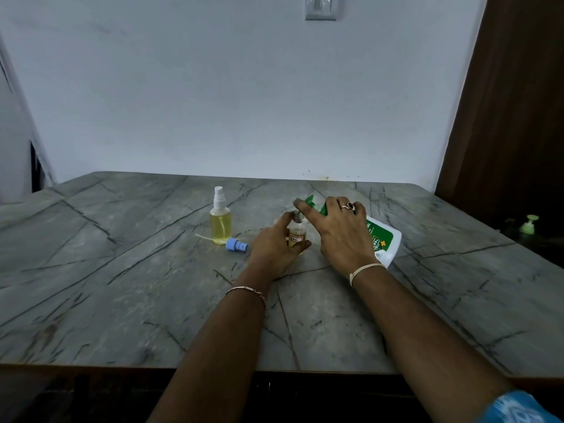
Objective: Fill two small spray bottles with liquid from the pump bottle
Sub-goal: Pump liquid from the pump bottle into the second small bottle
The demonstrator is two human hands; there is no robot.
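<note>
The left hand (pixel 274 244) grips the open bottle (pixel 296 232) upright on the table (pixel 122 300) while the right hand (pixel 341 233) clasps the tilted pump bottle (pixel 383 239), spout (pixel 310 199) near the open neck; misalignment or a hard stroke could spill liquid.

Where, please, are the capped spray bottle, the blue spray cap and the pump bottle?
capped spray bottle (pixel 220 222): head view, yellow-filled body.
blue spray cap (pixel 236 245): head view, blue collar.
pump bottle (pixel 381 237): head view, green label.
</note>
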